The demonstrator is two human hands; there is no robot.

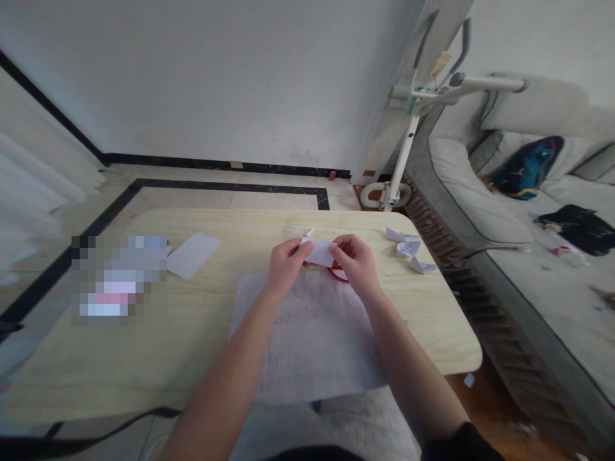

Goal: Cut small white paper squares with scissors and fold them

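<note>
Both my hands meet over the middle of a light wooden table (192, 333). My left hand (284, 264) and my right hand (356, 259) pinch the two ends of a small folded piece of white paper (319, 252), held just above the table. Under my right hand peeks a red loop-shaped object (337, 274), perhaps scissor handles. A large printed sheet of paper (312, 339) lies under my forearms and hangs over the near edge.
A blank white slip (193, 254) lies left of my hands. Several small folded paper shapes (408, 248) sit at the table's right end. A grey sofa (528, 243) with bags stands at the right, a white exercise machine (408, 134) beyond it.
</note>
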